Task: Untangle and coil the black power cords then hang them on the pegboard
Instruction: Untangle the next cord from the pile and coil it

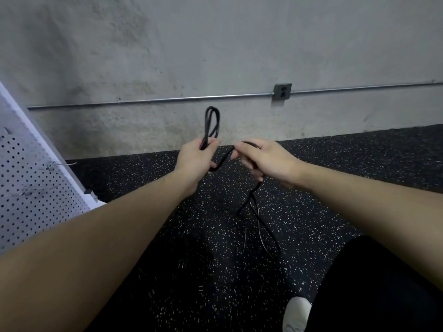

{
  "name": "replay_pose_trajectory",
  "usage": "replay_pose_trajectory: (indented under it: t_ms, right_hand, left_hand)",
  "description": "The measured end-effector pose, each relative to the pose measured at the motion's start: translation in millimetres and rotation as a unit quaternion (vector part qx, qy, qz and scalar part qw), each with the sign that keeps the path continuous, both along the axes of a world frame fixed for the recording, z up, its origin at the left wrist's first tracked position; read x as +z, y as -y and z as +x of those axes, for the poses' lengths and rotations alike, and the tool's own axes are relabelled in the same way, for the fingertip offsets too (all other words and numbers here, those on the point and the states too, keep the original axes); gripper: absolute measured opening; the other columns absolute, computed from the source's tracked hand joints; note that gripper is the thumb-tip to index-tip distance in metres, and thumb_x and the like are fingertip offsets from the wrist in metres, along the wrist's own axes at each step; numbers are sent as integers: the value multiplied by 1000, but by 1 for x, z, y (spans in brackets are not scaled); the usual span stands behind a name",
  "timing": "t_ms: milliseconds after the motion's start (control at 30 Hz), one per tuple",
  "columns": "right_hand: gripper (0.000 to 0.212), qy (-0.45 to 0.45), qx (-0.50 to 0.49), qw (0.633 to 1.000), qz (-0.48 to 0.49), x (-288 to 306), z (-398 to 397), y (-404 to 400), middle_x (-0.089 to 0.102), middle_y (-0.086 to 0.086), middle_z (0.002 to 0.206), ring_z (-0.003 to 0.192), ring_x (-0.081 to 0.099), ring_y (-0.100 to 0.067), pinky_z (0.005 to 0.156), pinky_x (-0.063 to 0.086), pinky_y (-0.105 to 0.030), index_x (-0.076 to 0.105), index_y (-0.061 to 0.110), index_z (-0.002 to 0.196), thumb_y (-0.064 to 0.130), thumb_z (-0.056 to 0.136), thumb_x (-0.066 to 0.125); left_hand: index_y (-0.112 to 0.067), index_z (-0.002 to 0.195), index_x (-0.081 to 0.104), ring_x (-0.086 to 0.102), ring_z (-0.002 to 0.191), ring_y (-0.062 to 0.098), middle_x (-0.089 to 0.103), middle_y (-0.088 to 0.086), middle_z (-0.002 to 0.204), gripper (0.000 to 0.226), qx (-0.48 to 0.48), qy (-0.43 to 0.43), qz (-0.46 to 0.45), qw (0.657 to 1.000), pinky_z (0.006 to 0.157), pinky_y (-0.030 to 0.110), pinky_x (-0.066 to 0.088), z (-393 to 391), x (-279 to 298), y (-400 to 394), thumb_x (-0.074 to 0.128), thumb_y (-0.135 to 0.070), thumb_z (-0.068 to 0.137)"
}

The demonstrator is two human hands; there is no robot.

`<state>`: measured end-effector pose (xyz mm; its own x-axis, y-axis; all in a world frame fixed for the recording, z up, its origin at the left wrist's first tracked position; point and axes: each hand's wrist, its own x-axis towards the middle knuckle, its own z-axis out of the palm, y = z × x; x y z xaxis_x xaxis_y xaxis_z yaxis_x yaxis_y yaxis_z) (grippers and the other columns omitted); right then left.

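Black floor [335, 164] with little light specks runs under everything, and it is so dark that the black cords are hard to see on it. Closest to the person, a white shoe [297, 312] stands at the bottom, beside a leg in black. A bit further out, some loose cords [191, 259] lie in a dim heap on the floor with small plug prongs showing; I think they wait their turn. Next come the two bare arms, reaching forward. The right hand [268, 161] has its fingers curled round the cord [260, 224], which hangs down from it to the floor, so this hand seems to feed the cord along. A short bit of cord runs across to the left hand [194, 156]. That hand's fingers are closed tight on the loops [211, 123], which stick up above the fist, to keep the coil from falling open. The coil looks only partly done. Off to the left leans the white pegboard [36, 188] with metal hooks [57, 166], near enough for hanging later. Farthest away is the gray wall [167, 44] with a thin pipe [191, 98] and an outlet box [282, 91].
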<state>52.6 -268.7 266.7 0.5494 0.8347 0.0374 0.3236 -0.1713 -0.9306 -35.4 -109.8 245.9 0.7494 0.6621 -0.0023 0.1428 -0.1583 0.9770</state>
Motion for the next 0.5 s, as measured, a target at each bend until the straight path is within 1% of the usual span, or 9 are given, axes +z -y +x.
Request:
replay_pose_trajectory:
  t_ms: [33,100,167,233,300,367,433,467,500]
  right_hand:
    - [29,13,-18,1000,18,3,-1,0,47,2,58,48,40,-13,47,42,-27,71,15,93,35,105,53]
    - [29,2,-59,997,45,7,0,1,48,5,52,46,40,-13,51,41,-28,71,22,75,39,98,65]
    - [41,-35,-114,991,51,12,2,2,44,9,47,43,36,-12,56,37,-30,58,23,59,47,88,75]
    - [50,-93,-153,983,40,14,6,1,38,10,48,44,31,-11,55,33,-28,45,26,58,57,85,74]
    - [52,-169,-162,971,55,15,10,-3,34,11,51,46,27,-9,49,27,-25,41,28,57,61,88,67]
    - [41,-239,-124,958,93,17,14,-3,36,11,56,49,28,-7,46,28,-21,52,26,65,52,94,63]
    - [22,-257,-48,958,115,21,16,3,44,10,63,56,38,-6,52,40,-18,65,16,89,37,97,62]
    - [24,-240,-21,964,109,22,17,7,47,9,65,59,42,-6,57,44,-18,65,10,98,33,93,65]
    - [32,-204,-13,975,92,21,19,11,49,7,66,60,44,-8,60,45,-20,64,5,101,34,88,69]
  left_hand:
    - [-26,118,70,60,72,12,69,-5,88,28,-21,-4,18,1000,64,26,46,-1,2,5,61,-44,100]
    - [-28,119,70,60,72,12,69,-7,84,38,-58,-13,46,997,64,24,46,-3,7,15,56,-56,98]
    - [-27,119,69,57,70,10,61,-8,75,41,-88,-8,39,995,66,24,48,-4,10,21,52,-58,99]
    - [-25,114,68,56,70,8,56,-12,72,37,-118,5,23,993,71,26,50,-5,15,22,55,-55,97]
    - [-24,105,68,58,71,9,61,-11,75,31,-153,-5,39,987,74,30,54,-4,18,23,68,-52,91]
    - [-22,103,68,59,70,8,64,-9,79,27,-174,-27,66,982,70,29,56,-2,16,24,78,-41,87]
    - [-20,101,69,57,67,9,62,-6,79,16,-160,-48,92,982,66,28,55,-2,12,21,71,-34,95]
    - [-19,100,70,55,66,11,61,-4,79,16,-149,-62,108,981,66,31,53,-3,11,17,64,-34,99]
    - [-19,100,70,55,66,13,62,-1,79,20,-141,-73,125,979,68,33,51,-4,9,12,59,-36,102]
